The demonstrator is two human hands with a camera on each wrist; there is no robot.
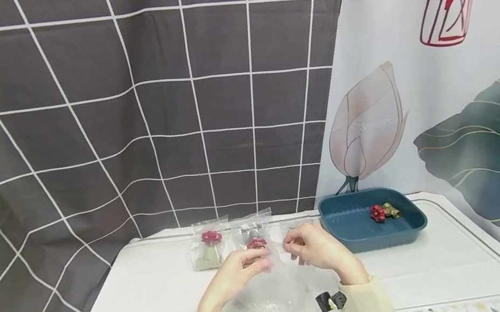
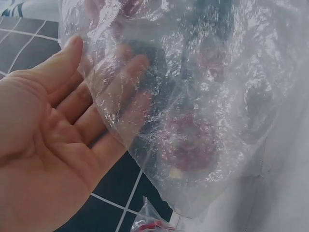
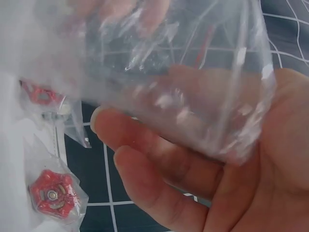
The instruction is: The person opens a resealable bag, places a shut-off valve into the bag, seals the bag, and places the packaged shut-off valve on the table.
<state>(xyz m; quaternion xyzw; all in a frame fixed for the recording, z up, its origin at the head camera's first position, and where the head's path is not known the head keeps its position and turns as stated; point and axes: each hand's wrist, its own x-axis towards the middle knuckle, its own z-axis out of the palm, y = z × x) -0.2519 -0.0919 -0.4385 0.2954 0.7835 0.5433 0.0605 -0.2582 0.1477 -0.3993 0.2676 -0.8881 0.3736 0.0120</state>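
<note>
A clear plastic bag (image 1: 271,290) hangs between the two hands above the table. My right hand (image 1: 318,250) pinches it near its upper edge; in the right wrist view the film crosses in front of the bent fingers (image 3: 164,154). My left hand (image 1: 237,277) is at the bag's other side, its fingers extended behind the film and its thumb apart from them in the left wrist view. Through the film a blurred red shape (image 2: 188,142) shows. Just beyond the left hand stands a bagged valve with a red handwheel (image 1: 256,243).
Another bagged valve (image 1: 211,237) stands back left. At the back right, a blue tray (image 1: 376,242) holds a brass valve (image 1: 390,210) with a red handwheel. Part of another clear bag (image 1: 292,224) lies behind the right hand. A grey checked curtain (image 1: 221,100) hangs behind the table.
</note>
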